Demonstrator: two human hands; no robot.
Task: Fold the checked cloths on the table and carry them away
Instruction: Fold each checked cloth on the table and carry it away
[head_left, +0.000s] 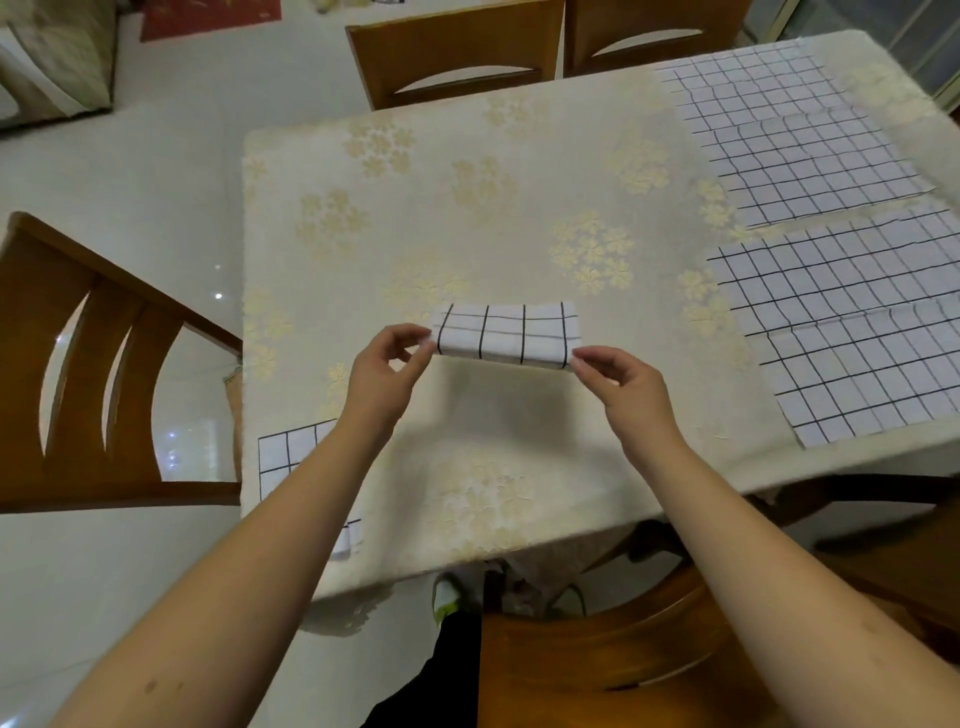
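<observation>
The folded cloth is pinched at its ends by the left hand and right hand, apparently to square it. Unfolded cloths lie at two o'clock, awaiting folding.

Both bare forearms reach forward from the lower corners of the view and converge toward the folded checked cloth. The left hand sits at the cloth's left end, wrist bent slightly, thumb and forefinger pinching that end while the other fingers curl loosely beneath. The right hand sits at the cloth's right end, its back turned up, thumb and forefinger pinching the near right corner, the remaining fingers curled under the palm. The two hands are level with each other, one at each end of the cloth.
</observation>
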